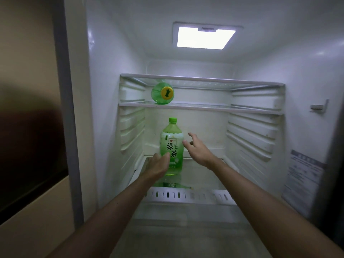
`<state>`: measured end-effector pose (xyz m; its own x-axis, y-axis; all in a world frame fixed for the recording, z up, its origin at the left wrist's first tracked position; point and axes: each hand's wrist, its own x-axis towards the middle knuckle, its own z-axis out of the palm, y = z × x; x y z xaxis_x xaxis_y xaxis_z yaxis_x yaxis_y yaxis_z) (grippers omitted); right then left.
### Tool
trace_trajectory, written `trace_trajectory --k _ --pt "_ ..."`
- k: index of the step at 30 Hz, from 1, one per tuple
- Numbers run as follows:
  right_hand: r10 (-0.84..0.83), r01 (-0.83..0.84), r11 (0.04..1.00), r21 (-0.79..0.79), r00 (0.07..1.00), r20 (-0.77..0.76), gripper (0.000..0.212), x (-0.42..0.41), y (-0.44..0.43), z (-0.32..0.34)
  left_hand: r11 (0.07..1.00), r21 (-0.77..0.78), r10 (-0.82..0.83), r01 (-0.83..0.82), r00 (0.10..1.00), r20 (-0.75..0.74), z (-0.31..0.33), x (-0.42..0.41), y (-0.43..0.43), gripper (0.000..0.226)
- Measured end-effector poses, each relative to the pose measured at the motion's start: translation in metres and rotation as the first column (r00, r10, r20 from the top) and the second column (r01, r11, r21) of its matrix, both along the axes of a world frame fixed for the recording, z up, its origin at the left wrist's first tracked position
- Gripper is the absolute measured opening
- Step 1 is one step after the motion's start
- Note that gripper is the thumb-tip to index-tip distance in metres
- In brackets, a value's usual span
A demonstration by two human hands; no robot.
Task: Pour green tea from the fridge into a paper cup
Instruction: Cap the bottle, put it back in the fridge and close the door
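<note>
A green tea bottle (pixel 172 146) with a green cap and a white-green label stands upright on the lower glass shelf (pixel 201 175) inside the open fridge. My left hand (pixel 158 165) reaches in at the bottle's lower left, fingers apart, touching or nearly touching its side. To the right of the bottle, my right hand (pixel 195 148) is spread open, with a fingertip close to the label. Neither hand has closed around the bottle. No paper cup is in view.
A second green bottle (pixel 162 93) lies on its side on the upper shelf, its yellow cap facing me. The fridge light (pixel 205 38) glows overhead. White ribbed walls flank the shelves. A beige cabinet (pixel 28 71) stands left of the fridge.
</note>
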<state>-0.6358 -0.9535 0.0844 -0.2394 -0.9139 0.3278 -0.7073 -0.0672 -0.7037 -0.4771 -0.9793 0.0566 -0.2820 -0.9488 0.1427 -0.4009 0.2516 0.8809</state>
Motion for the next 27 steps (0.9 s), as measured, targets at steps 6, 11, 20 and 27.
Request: trace_trajectory --k 6,11,20,27 --pt "-0.091 0.108 0.992 0.065 0.969 -0.228 0.063 0.017 0.055 -0.011 0.978 -0.207 0.049 0.013 0.955 0.292 -0.008 0.013 0.027 0.061" --pt "-0.106 0.164 0.975 0.152 0.936 -0.335 0.064 0.031 0.104 -0.023 0.954 -0.295 0.083 0.063 0.885 0.459 -0.021 0.03 0.06 0.064" --pt "-0.087 0.205 0.95 0.237 0.9 -0.428 0.063 0.048 0.174 -0.045 0.925 -0.36 0.134 0.122 0.782 0.609 -0.034 0.065 0.129 0.055" --pt "-0.082 0.234 0.936 0.263 0.872 -0.483 0.058 0.053 0.23 -0.05 0.873 -0.461 0.226 0.16 0.706 0.672 -0.033 0.09 0.175 0.053"
